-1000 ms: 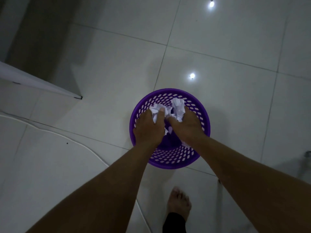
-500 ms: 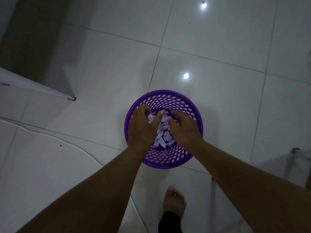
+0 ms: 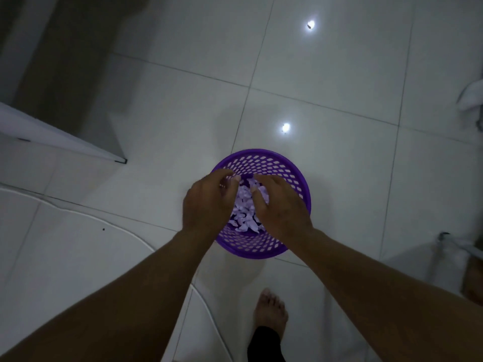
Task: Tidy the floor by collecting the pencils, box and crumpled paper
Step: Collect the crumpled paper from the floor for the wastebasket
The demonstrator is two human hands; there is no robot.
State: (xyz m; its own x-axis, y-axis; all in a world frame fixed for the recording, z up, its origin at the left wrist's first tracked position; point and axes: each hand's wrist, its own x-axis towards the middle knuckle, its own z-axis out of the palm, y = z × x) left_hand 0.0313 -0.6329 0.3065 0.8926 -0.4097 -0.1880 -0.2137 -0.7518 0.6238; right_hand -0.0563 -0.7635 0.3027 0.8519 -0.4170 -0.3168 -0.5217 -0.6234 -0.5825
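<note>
Head view: crumpled paper (image 3: 245, 209) is seen lying loose inside the purple mesh wastebasket (image 3: 264, 159), which stands on the tiled floor (image 3: 339, 165). The paper is judged light, soft and easily squashed, so it could be taken anywhere by a loose pinch; scraps may be scattered if it is lifted carelessly. Both hands are held just above the basket's mouth. The left hand (image 3: 205, 202) is seen with fingers loosely bent and nothing held. The right hand (image 3: 281, 205) is likewise relaxed and empty. A white cable (image 3: 125, 228) is laid across the floor at left, and a bare foot (image 3: 270, 310) is placed near the basket.
</note>
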